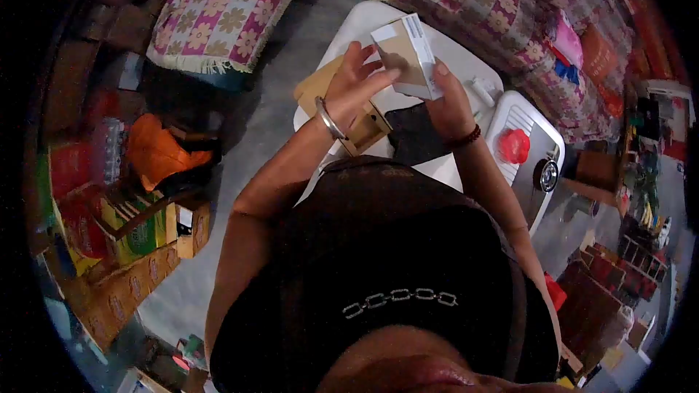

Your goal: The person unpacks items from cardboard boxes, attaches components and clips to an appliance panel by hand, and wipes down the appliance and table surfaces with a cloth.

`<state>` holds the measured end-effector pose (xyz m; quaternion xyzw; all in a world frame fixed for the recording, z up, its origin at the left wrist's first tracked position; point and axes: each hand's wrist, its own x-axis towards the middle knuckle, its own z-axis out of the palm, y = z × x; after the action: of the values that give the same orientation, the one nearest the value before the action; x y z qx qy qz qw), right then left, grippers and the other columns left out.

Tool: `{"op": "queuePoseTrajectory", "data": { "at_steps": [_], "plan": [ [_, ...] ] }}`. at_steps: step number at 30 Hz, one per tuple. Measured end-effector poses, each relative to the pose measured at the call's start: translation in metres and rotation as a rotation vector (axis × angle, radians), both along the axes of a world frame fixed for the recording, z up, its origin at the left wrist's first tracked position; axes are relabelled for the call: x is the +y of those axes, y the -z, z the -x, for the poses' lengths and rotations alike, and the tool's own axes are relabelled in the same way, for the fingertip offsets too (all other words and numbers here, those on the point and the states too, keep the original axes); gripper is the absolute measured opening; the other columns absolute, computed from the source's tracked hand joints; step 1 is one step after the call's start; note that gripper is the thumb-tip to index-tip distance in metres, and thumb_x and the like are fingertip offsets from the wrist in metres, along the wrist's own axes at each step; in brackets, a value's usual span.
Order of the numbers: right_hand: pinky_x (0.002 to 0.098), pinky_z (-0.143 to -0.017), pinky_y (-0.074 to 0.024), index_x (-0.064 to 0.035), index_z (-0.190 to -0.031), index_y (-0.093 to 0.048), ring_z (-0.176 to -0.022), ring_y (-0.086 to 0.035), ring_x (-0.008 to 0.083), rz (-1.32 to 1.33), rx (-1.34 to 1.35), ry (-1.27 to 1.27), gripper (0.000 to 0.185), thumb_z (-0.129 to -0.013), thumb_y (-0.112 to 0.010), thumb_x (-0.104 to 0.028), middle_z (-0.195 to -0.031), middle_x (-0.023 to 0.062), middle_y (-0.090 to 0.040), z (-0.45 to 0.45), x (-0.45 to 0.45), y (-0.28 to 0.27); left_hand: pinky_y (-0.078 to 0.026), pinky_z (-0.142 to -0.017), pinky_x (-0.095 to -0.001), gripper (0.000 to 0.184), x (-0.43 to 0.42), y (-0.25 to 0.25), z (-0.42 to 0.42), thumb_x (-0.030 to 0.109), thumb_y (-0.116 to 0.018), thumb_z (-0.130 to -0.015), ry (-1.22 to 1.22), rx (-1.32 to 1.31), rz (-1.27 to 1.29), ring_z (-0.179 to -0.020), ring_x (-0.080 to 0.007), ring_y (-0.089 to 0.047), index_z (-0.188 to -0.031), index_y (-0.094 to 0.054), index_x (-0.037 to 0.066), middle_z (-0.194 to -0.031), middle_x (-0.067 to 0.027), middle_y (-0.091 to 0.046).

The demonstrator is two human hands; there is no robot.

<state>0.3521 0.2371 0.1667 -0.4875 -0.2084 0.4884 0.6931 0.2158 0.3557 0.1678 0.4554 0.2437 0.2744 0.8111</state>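
Observation:
A small white and tan box [408,54] is raised over the white table [354,27]. My right hand [449,105] grips its lower right edge, the thumb along the side. At the box's lower left is my left hand [357,87], fingers spread and the thumb reaching to the box's face; whether it touches cannot be made out. Beneath my left hand, a brown cardboard box [368,131] lies open on the table, partly hidden by the hand and wrist. A dark cloth-like item [415,135] lies between my forearms.
To the right stands a white sink-like unit [535,135] with a red plastic bag [513,145] on it. Flowered covers [226,11] drape furniture beyond the table. Cartons [138,276] and an orange bag [160,153] are at the left.

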Motion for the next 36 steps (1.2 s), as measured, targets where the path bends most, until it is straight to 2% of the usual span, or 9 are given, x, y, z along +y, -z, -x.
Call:
{"op": "queuePoseTrajectory", "data": {
  "at_steps": [3,7,10,16,19,25,31,35,36],
  "plan": [
    [0.0335,-0.099,-0.0390,0.0021,-0.132,-0.047,-0.113,-0.054,0.0200,-0.006,-0.121,-0.053,0.058,-0.092,-0.055,-0.039,-0.122,0.0109,-0.058,0.009,0.005,-0.009,-0.051,-0.090,-0.0390,0.056,0.013,-0.010,0.006,0.020,-0.067,-0.088,0.135,-0.008,-0.103,-0.112,-0.0236,-0.056,-0.134,-0.038,0.005,-0.130,-0.0112,-0.049],
    [0.0324,-0.100,-0.0371,0.0009,-0.128,-0.052,-0.114,-0.052,0.0187,-0.024,-0.194,-0.142,0.055,-0.090,-0.058,-0.038,-0.120,0.0096,-0.059,0.015,0.011,-0.021,-0.051,-0.092,-0.0402,0.054,0.014,-0.016,0.017,0.017,-0.066,-0.087,0.105,-0.025,-0.058,-0.111,-0.0253,-0.057,-0.132,-0.039,0.005,-0.127,-0.0122,-0.050],
    [0.0329,-0.101,-0.0370,0.0011,-0.127,-0.053,-0.113,-0.053,0.0192,0.005,-0.240,-0.135,0.055,-0.089,-0.058,-0.039,-0.118,0.0097,-0.059,0.022,0.015,-0.027,-0.051,-0.083,-0.0316,0.048,0.013,-0.025,0.022,0.013,-0.071,-0.084,0.069,-0.076,0.035,-0.105,-0.0187,-0.057,-0.121,-0.043,0.004,-0.119,-0.0091,-0.052],
    [0.0332,-0.098,-0.0406,0.0006,-0.127,-0.052,-0.110,-0.055,0.0196,-0.036,-0.338,-0.231,0.055,-0.088,-0.063,-0.035,-0.118,0.0110,-0.060,0.028,0.019,-0.043,-0.051,-0.086,-0.0319,0.051,0.021,-0.026,0.035,0.008,-0.069,-0.082,0.098,-0.124,-0.029,-0.107,-0.0199,-0.056,-0.124,-0.039,0.002,-0.121,-0.0108,-0.049],
    [0.0340,-0.095,-0.0436,0.0001,-0.129,-0.050,-0.108,-0.056,0.0203,-0.021,-0.342,-0.288,0.056,-0.087,-0.065,-0.033,-0.117,0.0119,-0.060,0.028,0.018,-0.041,-0.045,-0.099,-0.0435,0.061,0.024,-0.026,0.042,0.009,-0.059,-0.083,0.126,-0.062,-0.103,-0.116,-0.0268,-0.054,-0.138,-0.033,0.003,-0.127,-0.0134,-0.049],
    [0.0351,-0.091,-0.0450,0.0002,-0.129,-0.049,-0.104,-0.058,0.0226,-0.006,-0.674,-0.268,0.061,-0.088,-0.060,-0.043,-0.115,0.0136,-0.060,0.030,0.017,-0.037,-0.049,-0.091,-0.0350,0.070,0.027,-0.025,0.051,0.002,-0.061,-0.075,0.170,-0.155,0.050,-0.108,-0.0222,-0.055,-0.137,-0.027,0.003,-0.125,-0.0127,-0.047],
    [0.0329,-0.096,-0.0392,0.0028,-0.125,-0.052,-0.107,-0.054,0.0206,0.028,-0.486,-0.184,0.060,-0.088,-0.056,-0.044,-0.114,0.0124,-0.060,0.029,0.018,-0.065,-0.043,-0.099,-0.0391,0.080,0.028,-0.014,0.062,-0.001,-0.058,-0.070,0.174,-0.310,0.129,-0.118,-0.0262,-0.050,-0.141,-0.023,0.005,-0.129,-0.0136,-0.047],
    [0.0303,-0.092,-0.0377,0.0026,-0.121,-0.055,-0.103,-0.052,0.0184,0.061,-0.480,-0.195,0.058,-0.090,-0.049,-0.046,-0.110,0.0081,-0.059,0.017,0.019,-0.072,-0.046,-0.094,-0.0353,0.083,0.030,-0.002,0.072,-0.004,-0.056,-0.067,0.112,-0.369,0.195,-0.112,-0.0253,-0.055,-0.143,-0.028,0.009,-0.129,-0.0135,-0.048],
    [0.0286,-0.087,-0.0389,0.0006,-0.121,-0.056,-0.097,-0.052,0.0159,0.080,-0.471,-0.199,0.056,-0.090,-0.049,-0.045,-0.106,0.0051,-0.059,0.015,0.019,-0.074,-0.051,-0.079,-0.0303,0.078,0.040,0.003,0.075,-0.004,-0.052,-0.068,0.273,-0.556,0.230,-0.095,-0.0225,-0.061,-0.142,-0.033,0.009,-0.124,-0.0132,-0.052]
  ]
}}
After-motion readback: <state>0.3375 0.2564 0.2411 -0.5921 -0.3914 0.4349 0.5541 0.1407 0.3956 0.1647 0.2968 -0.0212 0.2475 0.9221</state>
